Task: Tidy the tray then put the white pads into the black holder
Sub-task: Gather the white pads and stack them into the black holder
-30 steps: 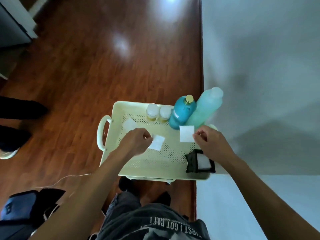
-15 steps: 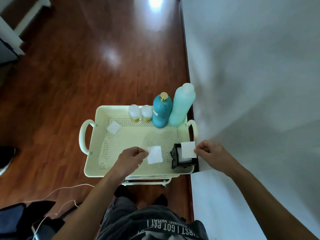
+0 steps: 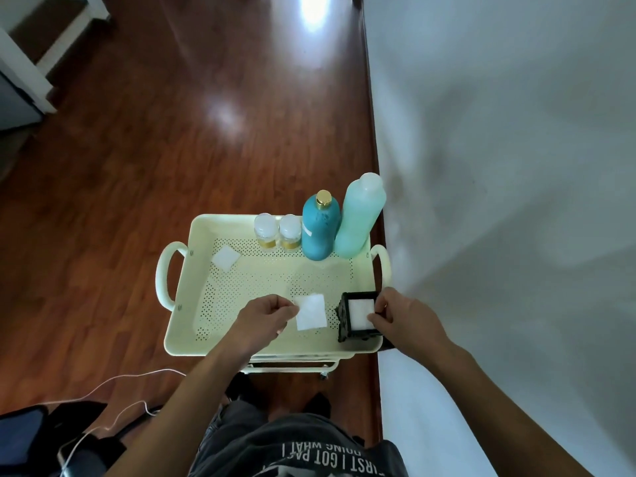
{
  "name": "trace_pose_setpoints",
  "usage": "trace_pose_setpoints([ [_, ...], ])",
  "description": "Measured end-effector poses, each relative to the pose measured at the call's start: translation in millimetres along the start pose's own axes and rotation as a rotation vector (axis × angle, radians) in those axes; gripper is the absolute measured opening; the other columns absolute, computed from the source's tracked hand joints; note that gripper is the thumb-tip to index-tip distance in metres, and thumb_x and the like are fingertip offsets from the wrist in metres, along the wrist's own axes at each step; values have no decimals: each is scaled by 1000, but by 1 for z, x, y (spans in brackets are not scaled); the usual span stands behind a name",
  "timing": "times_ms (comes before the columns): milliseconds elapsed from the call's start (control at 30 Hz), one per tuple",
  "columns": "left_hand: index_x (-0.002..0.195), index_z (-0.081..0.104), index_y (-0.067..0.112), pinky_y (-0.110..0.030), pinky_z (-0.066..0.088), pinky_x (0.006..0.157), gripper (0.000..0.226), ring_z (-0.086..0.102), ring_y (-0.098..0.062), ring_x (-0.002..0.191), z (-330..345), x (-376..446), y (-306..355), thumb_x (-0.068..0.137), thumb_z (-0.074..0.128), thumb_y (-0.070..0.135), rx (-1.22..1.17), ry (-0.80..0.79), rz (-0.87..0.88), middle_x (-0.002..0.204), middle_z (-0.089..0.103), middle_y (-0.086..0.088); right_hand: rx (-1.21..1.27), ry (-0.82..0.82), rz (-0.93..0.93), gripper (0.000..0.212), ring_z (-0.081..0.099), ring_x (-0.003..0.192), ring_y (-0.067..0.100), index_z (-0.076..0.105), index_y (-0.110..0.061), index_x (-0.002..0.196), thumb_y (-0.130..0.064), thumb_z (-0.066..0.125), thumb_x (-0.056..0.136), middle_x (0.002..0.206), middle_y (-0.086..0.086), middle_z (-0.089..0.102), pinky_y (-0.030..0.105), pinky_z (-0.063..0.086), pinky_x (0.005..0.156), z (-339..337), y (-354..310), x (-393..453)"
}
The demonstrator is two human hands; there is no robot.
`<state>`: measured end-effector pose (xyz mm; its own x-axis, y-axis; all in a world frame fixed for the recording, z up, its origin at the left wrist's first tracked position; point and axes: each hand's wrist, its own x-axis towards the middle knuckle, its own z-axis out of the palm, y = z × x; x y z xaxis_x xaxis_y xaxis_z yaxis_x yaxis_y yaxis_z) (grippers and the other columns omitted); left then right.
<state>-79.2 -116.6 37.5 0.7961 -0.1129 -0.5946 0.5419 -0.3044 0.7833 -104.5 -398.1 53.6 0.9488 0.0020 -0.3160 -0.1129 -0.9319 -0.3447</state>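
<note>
Right hand (image 3: 401,313) has lowered its pad (image 3: 360,314) into the holder (image 3: 344,313), fingertips pinching it; left hand (image 3: 264,317) pinches another pad (image 3: 311,312); shirt (image 3: 320,461) print unreadable

The left hand (image 3: 265,318) is pinching a pad (image 3: 311,312) over the tray (image 3: 182,342). Just right of that grip, the holder (image 3: 344,316) is sitting in the tray's near right corner, a pad (image 3: 359,313) lying inside under the right hand (image 3: 401,318). Far behind-left, another pad (image 3: 226,257) is lying; behind, bottles (image 3: 320,228) are standing.
</note>
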Motion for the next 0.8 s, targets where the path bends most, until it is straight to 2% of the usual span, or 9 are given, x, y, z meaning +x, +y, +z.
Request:
trace_pose_setpoints([
  [67, 87, 70, 13, -14, 35, 43, 14, 43, -4, 42, 0, 0, 0, 91, 70, 26, 9, 5, -3, 53, 56, 6, -41, 33, -37, 21, 58, 64, 15, 45, -31, 99, -42, 63, 94, 80, -7, 67, 27, 44, 56, -1, -3, -2],
  [167, 86, 70, 13, -17, 36, 45, 14, 44, -3, 41, -1, 2, -1, 91, 70, 27, 26, 17, -8, 52, 57, 7, -98, 102, -127, 20, 64, 70, 17, 58, -28, 110, -37, 64, 94, 98, -6, 70, 25, 45, 60, -3, -9, -5],
  [267, 85, 69, 15, -19, 36, 46, 14, 44, -2, 41, 0, 3, -1, 91, 70, 27, 36, 22, -9, 52, 57, 8, -169, 139, -251, 16, 68, 72, 20, 72, -26, 107, -32, 67, 93, 108, -6, 66, 23, 41, 60, -4, -16, -6],
  [400, 84, 70, 16, -19, 36, 47, 14, 45, -3, 42, 2, 4, 1, 90, 70, 28, 36, 15, -1, 52, 57, 9, -310, 54, -276, 26, 68, 90, 20, 66, -32, 121, -40, 53, 99, 118, -7, 61, 28, 49, 68, 0, -23, -1],
  [500, 82, 69, 16, -20, 36, 48, 14, 44, -3, 42, 5, 4, 2, 89, 71, 28, 32, 15, 4, 52, 57, 9, -402, -15, -252, 29, 68, 94, 23, 59, -29, 126, -39, 48, 101, 120, -4, 60, 30, 49, 70, 3, -28, 5],
  [633, 83, 69, 14, -20, 34, 45, 14, 42, -2, 40, 12, 7, 6, 90, 70, 26, 30, 15, 4, 50, 55, 10, -414, -45, -236, 28, 68, 95, 25, 60, -25, 123, -35, 49, 100, 116, -2, 63, 33, 49, 69, 7, -28, 9],
  [800, 86, 71, 11, -13, 34, 40, 18, 42, 0, 38, 26, 11, 14, 88, 71, 29, 68, -1, 15, 48, 55, 13, -326, 18, -234, 30, 69, 92, 23, 62, -30, 123, -42, 55, 97, 116, -6, 64, 31, 52, 71, 3, -21, 8],
])
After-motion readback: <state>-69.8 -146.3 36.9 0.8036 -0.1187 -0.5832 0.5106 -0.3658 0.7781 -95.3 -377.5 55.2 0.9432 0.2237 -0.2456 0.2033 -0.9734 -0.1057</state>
